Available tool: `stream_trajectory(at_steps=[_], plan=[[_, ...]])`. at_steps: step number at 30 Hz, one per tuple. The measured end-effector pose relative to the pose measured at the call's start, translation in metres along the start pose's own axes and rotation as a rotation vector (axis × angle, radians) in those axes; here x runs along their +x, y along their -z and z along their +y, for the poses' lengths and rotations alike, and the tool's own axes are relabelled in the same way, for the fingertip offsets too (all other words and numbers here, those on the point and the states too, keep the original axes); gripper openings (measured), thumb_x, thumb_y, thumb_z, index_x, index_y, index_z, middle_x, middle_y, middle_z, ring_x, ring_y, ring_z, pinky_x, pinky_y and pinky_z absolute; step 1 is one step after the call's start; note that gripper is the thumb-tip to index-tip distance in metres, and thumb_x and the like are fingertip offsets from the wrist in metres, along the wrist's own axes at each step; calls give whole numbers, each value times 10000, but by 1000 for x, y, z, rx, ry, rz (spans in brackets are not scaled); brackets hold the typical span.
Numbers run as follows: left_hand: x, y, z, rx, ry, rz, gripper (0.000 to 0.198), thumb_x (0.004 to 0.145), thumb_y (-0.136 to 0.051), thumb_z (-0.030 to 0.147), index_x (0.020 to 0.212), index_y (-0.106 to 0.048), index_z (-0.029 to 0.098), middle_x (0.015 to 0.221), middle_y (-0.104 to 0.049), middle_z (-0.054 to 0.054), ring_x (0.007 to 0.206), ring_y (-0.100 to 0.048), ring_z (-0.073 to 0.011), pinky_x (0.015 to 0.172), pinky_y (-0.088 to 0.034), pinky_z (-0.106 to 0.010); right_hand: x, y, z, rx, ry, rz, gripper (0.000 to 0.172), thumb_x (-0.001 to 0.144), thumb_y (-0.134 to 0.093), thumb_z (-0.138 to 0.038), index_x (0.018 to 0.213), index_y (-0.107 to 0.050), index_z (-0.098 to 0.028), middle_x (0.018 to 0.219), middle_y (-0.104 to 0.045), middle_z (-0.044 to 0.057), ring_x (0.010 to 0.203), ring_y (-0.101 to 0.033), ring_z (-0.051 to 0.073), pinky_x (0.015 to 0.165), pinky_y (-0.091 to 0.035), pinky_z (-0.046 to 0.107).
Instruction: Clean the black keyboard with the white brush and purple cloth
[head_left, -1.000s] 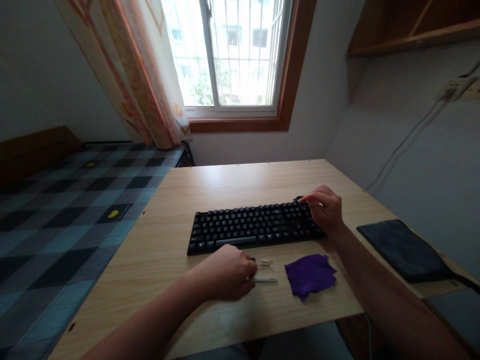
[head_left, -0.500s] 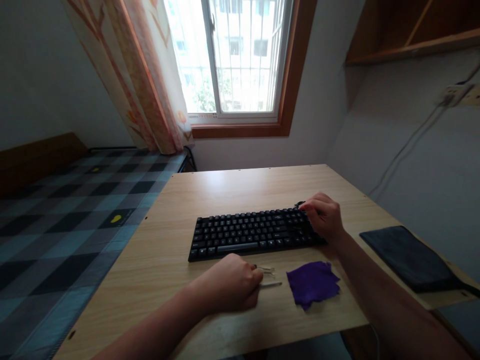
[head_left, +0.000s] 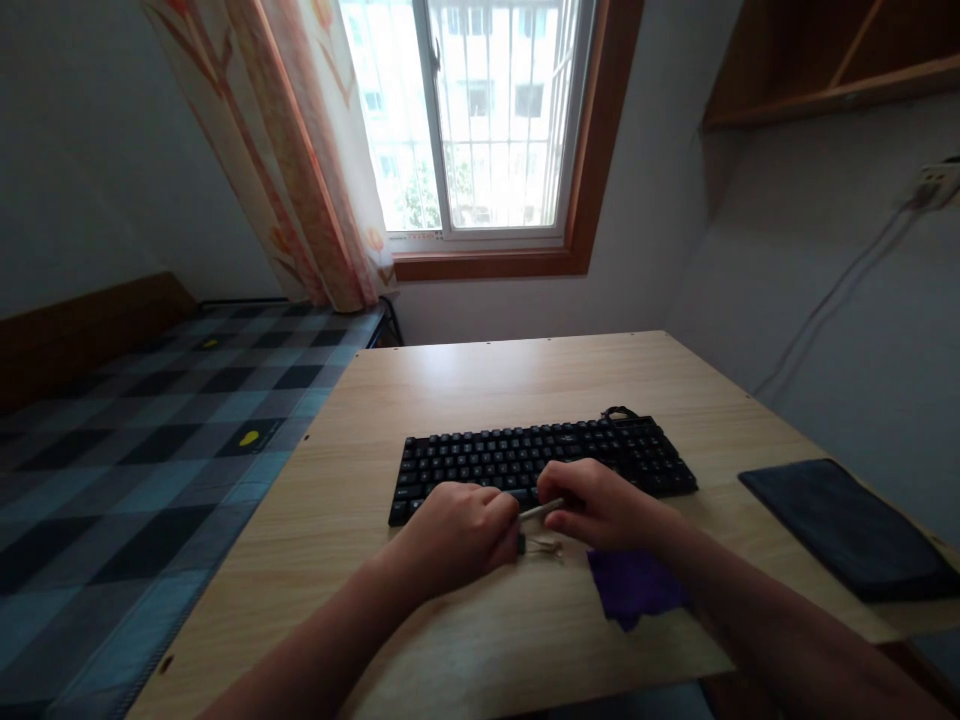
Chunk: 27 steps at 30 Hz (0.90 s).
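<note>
Moved: my right hand (head_left: pixel 600 505), from the keyboard (head_left: pixel 465 462) to the pale stick (head_left: pixel 538 511), hold unclear. Left hand (head_left: pixel 461 525): closed on stick and wire-ended tool (head_left: pixel 541 547). Transfer: seemingly begun, unfinished. Below right wrist: purple cloth (head_left: pixel 630 590), unheld. Beyond fingertips: keyboard.

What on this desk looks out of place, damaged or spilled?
Only the purple cloth, nearer than the keyboard, stands out: its visible lower edge looks uneven, perhaps torn or roughly cut. I see no spill.

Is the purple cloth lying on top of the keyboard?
No, the purple cloth lies on the table, in front of the keyboard.
</note>
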<state>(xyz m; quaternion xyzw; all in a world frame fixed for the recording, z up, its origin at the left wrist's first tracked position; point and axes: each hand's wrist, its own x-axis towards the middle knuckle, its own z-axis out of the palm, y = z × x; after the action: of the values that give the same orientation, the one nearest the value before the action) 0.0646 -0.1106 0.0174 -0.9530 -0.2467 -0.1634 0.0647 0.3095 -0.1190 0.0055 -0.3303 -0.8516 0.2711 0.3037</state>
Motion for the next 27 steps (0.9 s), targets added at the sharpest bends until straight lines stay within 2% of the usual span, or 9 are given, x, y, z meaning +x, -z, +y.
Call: stream_trajectory(at_steps=[4, 8, 12, 14, 16, 22, 25, 27], plan=[[-1, -4, 0, -15, 22, 12, 148, 926, -515, 225, 795, -576, 189, 669, -631, 0, 576, -605, -149, 514, -413, -245, 2, -9, 2, 48, -65, 17, 170, 932, -613, -338, 847, -546, -206, 668, -577, -40, 549, -466, 94, 517, -345, 220], [1, -2, 1, -36, 95, 9, 164, 972, -500, 263, 850, -585, 195, 772, -638, -21, 657, -604, -165, 568, -444, -260, 2, -11, 11, 308, -166, 68, 238, 937, -624, -398, 828, -510, -221, 657, -635, -26, 541, -555, 109, 488, -398, 214], [2, 7, -9, 2, 209, 62, 217, 1003, -475, 324, 874, -593, 196, 888, -633, -61, 815, -599, -216, 683, -494, -321, 2, 0, 24, 580, -242, 242, 342, 919, -638, -507, 824, -454, -234, 710, -702, 4, 496, -594, 111, 442, -430, 213], [1, 10, -18, 15, 246, 69, 264, 1014, -452, 332, 827, -578, 194, 859, -626, -58, 813, -590, -213, 693, -491, -320, 1, 10, 30, 620, -252, 322, 373, 902, -657, -530, 821, -447, -233, 705, -706, 4, 468, -585, 105, 411, -409, 202], [-1, 11, -26, 10, 252, 60, 285, 1019, -447, 349, 813, -567, 194, 829, -624, -46, 780, -587, -199, 674, -479, -305, 0, 18, 35, 631, -262, 347, 385, 892, -669, -538, 819, -450, -230, 700, -707, 4, 462, -587, 106, 398, -400, 198], [-3, 5, -32, -6, 239, 39, 294, 1026, -431, 355, 811, -550, 194, 807, -619, -32, 731, -585, -182, 635, -457, -287, -4, 24, 42, 539, -260, 307, 332, 921, -639, -506, 832, -501, -217, 732, -696, 15, 502, -586, 110, 436, -417, 214], [-3, 2, -31, -22, 233, 44, 287, 1023, -432, 349, 810, -547, 195, 805, -618, -29, 735, -588, -180, 642, -464, -284, -4, 21, 39, 272, -186, 305, 257, 921, -650, -446, 859, -599, -201, 767, -685, 24, 593, -594, 126, 525, -461, 242], [-3, 0, -31, -36, 229, 53, 268, 1017, -438, 338, 822, -554, 194, 815, -622, -28, 733, -590, -178, 647, -469, -284, -4, 19, 34, 75, -132, 253, 192, 926, -648, -387, 923, -678, -198, 777, -696, 26, 636, -606, 138, 576, -476, 256]])
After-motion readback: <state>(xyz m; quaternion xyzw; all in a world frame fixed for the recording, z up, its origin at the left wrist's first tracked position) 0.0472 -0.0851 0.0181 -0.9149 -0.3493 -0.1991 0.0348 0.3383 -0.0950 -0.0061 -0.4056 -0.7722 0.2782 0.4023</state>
